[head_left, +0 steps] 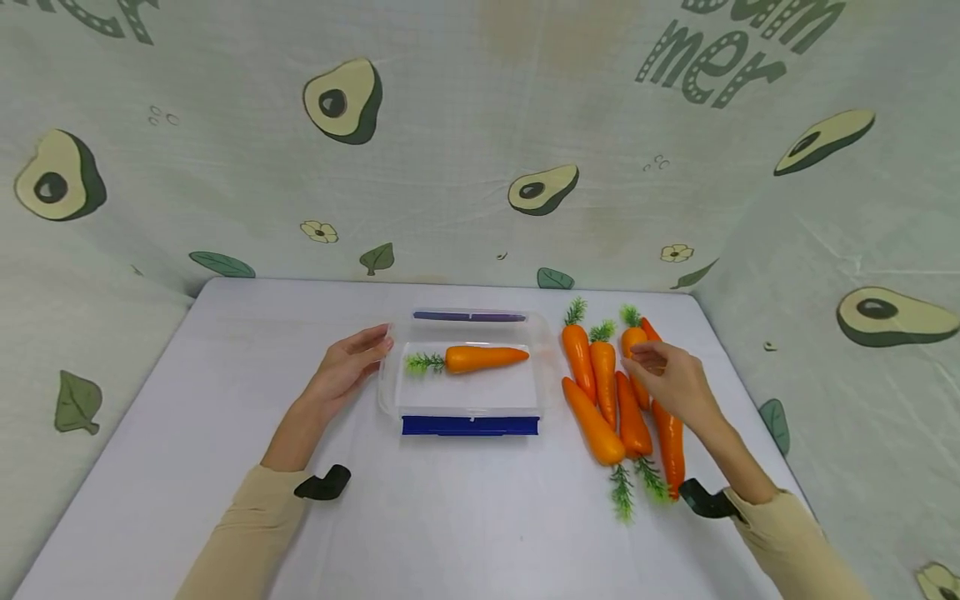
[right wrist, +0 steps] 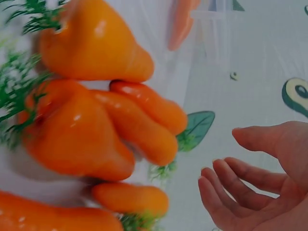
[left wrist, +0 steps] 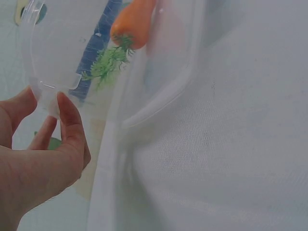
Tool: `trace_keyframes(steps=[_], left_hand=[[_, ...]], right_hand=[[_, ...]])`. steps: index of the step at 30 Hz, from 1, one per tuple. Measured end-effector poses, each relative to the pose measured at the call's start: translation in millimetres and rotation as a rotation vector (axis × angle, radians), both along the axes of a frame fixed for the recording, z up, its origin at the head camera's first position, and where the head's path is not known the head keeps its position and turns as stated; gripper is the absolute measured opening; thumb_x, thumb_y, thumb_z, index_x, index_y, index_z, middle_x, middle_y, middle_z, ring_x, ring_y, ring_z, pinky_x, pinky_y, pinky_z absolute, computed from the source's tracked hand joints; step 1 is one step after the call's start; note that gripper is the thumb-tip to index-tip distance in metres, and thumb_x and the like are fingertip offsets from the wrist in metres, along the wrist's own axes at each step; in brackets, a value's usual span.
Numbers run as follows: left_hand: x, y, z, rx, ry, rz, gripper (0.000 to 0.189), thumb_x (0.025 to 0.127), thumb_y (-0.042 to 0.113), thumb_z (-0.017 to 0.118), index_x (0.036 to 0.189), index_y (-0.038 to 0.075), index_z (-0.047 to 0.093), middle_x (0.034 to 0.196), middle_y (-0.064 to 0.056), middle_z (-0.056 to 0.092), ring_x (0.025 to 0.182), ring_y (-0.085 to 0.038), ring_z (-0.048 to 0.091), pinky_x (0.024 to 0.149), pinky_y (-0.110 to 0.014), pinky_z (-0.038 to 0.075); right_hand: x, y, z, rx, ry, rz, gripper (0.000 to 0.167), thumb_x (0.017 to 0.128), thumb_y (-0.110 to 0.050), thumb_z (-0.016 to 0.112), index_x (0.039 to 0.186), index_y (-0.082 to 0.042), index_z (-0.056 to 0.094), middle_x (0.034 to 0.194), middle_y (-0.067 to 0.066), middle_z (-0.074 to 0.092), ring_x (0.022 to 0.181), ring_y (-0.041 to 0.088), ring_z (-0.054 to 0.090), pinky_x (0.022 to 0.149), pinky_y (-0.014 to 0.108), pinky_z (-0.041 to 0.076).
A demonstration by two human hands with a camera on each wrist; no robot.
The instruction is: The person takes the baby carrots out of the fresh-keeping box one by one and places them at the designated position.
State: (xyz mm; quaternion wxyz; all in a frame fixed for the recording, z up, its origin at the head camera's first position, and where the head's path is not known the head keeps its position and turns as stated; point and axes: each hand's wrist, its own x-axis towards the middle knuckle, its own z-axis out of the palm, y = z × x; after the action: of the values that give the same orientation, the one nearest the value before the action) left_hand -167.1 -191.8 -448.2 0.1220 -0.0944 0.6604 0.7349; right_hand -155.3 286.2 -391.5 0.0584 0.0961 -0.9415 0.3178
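Note:
A clear plastic food container [head_left: 387, 392] with blue clips lies on the white table, one toy carrot [head_left: 483, 358] with green leaves inside it. My left hand [head_left: 347, 367] pinches the left side of the container; in the left wrist view, thumb and fingers hold a clear tab [left wrist: 50, 96] at its edge. My right hand [head_left: 671, 382] hovers over the pile of carrots at the right, nearest an upper carrot [head_left: 632, 340]. In the right wrist view, the right hand [right wrist: 260, 185] has its fingers apart and nothing between them.
Several more orange carrots lie close together right of the container, such as one at the front [head_left: 595, 423] and a long one [head_left: 672, 450] at the outer side. A cloth [head_left: 450, 167] printed with avocados encloses the back and sides of the white table [head_left: 420, 517].

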Motion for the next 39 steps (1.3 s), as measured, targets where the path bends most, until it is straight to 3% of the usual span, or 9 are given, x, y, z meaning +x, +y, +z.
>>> trace_keyframes(steps=[10,19,30,39], left_hand=[[0.7,-1.2,-1.4,-0.012,-0.008,0.003,0.061,0.103,0.022,0.066,0.156,0.005,0.042,0.160,-0.014,0.040,0.114,-0.002,0.054,0.109,-0.028,0.043],[0.8,-1.8,-3.0,-0.014,-0.006,0.002,0.061,0.103,0.023,0.066,0.156,0.005,0.042,0.159,-0.013,0.042,0.114,-0.003,0.054,0.104,-0.025,0.045],[-0.4,-1.3,-2.9,-0.008,-0.001,0.009,0.060,0.102,0.022,0.067,0.155,0.005,0.044,0.158,-0.014,0.042,0.115,-0.005,0.054,0.105,-0.026,0.045],[-1.8,-0.5,-3.4,-0.013,0.003,0.008,0.059,0.103,0.022,0.067,0.155,0.005,0.045,0.158,-0.013,0.043,0.118,-0.008,0.054,0.107,-0.028,0.045]], right_hand=[[-22.7,-39.1,6.7,-0.070,0.027,0.101,0.027,0.096,-0.009,0.073,0.115,0.009,0.068,0.105,0.023,0.072,0.095,0.040,0.070,0.088,0.055,0.057],[-36.3,-77.8,9.2,-0.095,-0.018,0.173,0.030,0.096,-0.010,0.074,0.119,0.007,0.068,0.110,0.023,0.071,0.101,0.038,0.069,0.092,0.052,0.057],[-45.9,-116.4,1.3,-0.172,-0.057,0.298,0.035,0.094,-0.009,0.076,0.123,0.006,0.067,0.116,0.023,0.069,0.105,0.040,0.067,0.096,0.051,0.055],[-52.6,-142.8,-14.5,-0.107,-0.060,0.402,0.036,0.093,-0.004,0.076,0.125,0.008,0.065,0.124,0.026,0.066,0.114,0.044,0.062,0.100,0.053,0.053]])
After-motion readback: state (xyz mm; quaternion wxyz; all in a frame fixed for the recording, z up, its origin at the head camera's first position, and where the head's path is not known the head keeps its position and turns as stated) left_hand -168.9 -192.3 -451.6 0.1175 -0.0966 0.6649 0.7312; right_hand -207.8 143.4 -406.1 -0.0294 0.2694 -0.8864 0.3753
